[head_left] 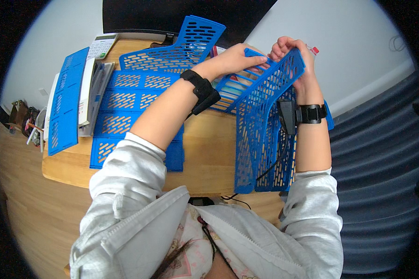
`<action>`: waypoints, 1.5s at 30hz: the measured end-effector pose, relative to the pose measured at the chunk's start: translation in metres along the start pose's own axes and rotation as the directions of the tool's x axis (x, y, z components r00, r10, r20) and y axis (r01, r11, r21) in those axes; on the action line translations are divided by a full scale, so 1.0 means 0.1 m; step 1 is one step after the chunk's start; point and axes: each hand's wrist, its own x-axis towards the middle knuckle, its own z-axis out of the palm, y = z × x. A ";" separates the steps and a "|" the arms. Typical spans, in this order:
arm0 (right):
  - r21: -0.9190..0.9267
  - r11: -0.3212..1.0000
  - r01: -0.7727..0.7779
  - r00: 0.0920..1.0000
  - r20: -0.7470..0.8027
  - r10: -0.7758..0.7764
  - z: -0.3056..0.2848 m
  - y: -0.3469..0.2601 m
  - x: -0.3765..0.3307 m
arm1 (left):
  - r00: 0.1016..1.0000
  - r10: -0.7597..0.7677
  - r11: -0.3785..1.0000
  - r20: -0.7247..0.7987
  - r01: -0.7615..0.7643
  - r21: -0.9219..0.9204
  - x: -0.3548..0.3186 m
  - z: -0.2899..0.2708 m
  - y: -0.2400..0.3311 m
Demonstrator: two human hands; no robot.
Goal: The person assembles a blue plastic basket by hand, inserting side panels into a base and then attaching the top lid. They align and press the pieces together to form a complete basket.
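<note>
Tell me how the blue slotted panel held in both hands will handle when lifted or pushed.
The panel is thin plastic full of slots, so probably light for its size. It stands up from the table without sagging, so likely fairly stiff, though with some flex. The left hand and right hand grip only its top edge; the slots should give good purchase.

Grey pushed-up sleeves; black wristbands with cables near both hands point(265, 58).

Panel point(260, 121), centre right: blue moulded plastic, slotted, semi-matt with slight sheen. Flat panels point(125, 111), centre left: same blue plastic. Table point(205, 158): light wood, smooth, satin finish, grain visible. Sleeves point(125, 186), lower frame: grey cloth, soft, matt. Wrist bands point(312, 114): black, matt, likely plastic or rubber. Wall point(340, 60), upper right: matt, smooth.
</note>
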 end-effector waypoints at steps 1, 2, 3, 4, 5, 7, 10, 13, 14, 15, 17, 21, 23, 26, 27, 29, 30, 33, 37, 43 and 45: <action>0.003 1.000 -0.001 1.000 0.006 0.001 -0.01 0.01 0.00 | 1.000 0.004 1.000 0.001 -0.004 -0.010 -0.01 0.02 -0.01; -0.009 1.000 0.001 1.000 0.002 -0.001 -0.02 0.00 0.02 | 1.000 0.012 1.000 -0.003 -0.012 -0.020 -0.01 0.01 0.00; -0.027 1.000 0.007 1.000 0.017 -0.007 -0.03 0.00 0.01 | 1.000 0.009 1.000 -0.004 -0.009 -0.020 -0.02 0.01 0.00; -0.068 0.998 -0.005 1.000 -0.030 0.003 -0.03 0.03 0.00 | 1.000 0.004 1.000 -0.001 -0.004 -0.027 -0.02 0.01 -0.01; -0.123 0.992 -0.003 0.999 -0.049 -0.003 -0.03 0.04 0.03 | 1.000 0.009 0.999 0.007 -0.008 -0.037 0.00 0.01 0.00; -0.181 0.983 -0.004 0.994 -0.105 -0.015 -0.02 0.04 -0.01 | 1.000 -0.004 1.000 -0.006 0.004 -0.010 0.01 0.01 -0.01; -0.192 0.981 0.024 0.982 -0.180 -0.059 0.07 0.07 -0.04 | 1.000 0.017 0.999 0.000 -0.017 -0.032 0.01 0.00 0.00; -0.247 0.969 0.004 0.980 -0.193 -0.054 0.18 -0.03 -0.07 | 1.000 -0.006 1.000 -0.005 0.006 -0.024 0.01 0.00 0.01; -0.402 0.914 -0.062 0.957 -0.283 -0.060 0.21 -0.10 -0.10 | 1.000 -0.019 1.000 -0.010 0.018 -0.024 0.02 0.00 0.01; -0.540 0.835 -0.105 0.946 -0.313 -0.083 0.23 -0.17 -0.15 | 1.000 -0.018 1.000 -0.012 0.018 -0.019 0.02 0.00 0.01; -0.830 0.498 -0.250 0.924 -0.358 -0.134 0.23 -0.36 -0.24 | 1.000 -0.009 0.999 -0.007 0.009 -0.032 0.03 0.01 0.02; -0.927 0.179 -0.330 0.938 -0.301 0.171 0.21 -0.54 -0.35 | 1.000 0.009 0.999 0.008 -0.009 -0.047 0.02 0.02 0.01; -0.917 0.269 -0.296 0.947 -0.246 0.205 0.18 -0.55 -0.34 | 0.999 0.036 0.996 0.008 -0.036 -0.077 0.01 0.03 0.00; -0.886 0.311 -0.345 0.915 -0.243 0.322 0.15 -0.54 -0.31 | 0.999 0.048 0.998 -0.003 -0.048 -0.031 0.01 0.03 0.00; -0.868 0.347 -0.355 0.911 -0.237 0.338 0.14 -0.53 -0.32 | 1.000 0.023 1.000 -0.003 -0.023 -0.009 0.02 0.02 0.00; -0.853 0.380 -0.358 0.917 -0.246 0.314 0.12 -0.52 -0.32 | 0.999 0.039 0.998 -0.007 -0.039 -0.038 0.04 0.02 -0.01; -0.846 0.388 -0.367 0.920 -0.269 0.284 0.12 -0.51 -0.34 | 1.000 0.031 0.997 0.003 -0.031 -0.069 0.04 0.02 -0.01; -0.866 0.363 -0.344 0.923 -0.240 0.302 0.13 -0.53 -0.32 | 1.000 0.026 0.999 -0.002 -0.026 -0.032 0.04 0.02 -0.02; -0.890 0.277 -0.364 0.906 -0.269 0.326 0.14 -0.54 -0.26 | 1.000 0.024 1.000 -0.017 -0.024 -0.005 0.01 0.03 -0.03; -0.878 0.266 -0.398 0.885 -0.290 0.364 0.20 -0.57 -0.26 | 0.999 0.033 0.999 -0.026 -0.033 0.008 0.02 0.03 -0.02; -0.860 0.288 -0.421 0.878 -0.307 0.366 0.22 -0.61 -0.27 | 0.999 0.037 0.999 -0.018 -0.037 0.004 0.03 0.03 -0.03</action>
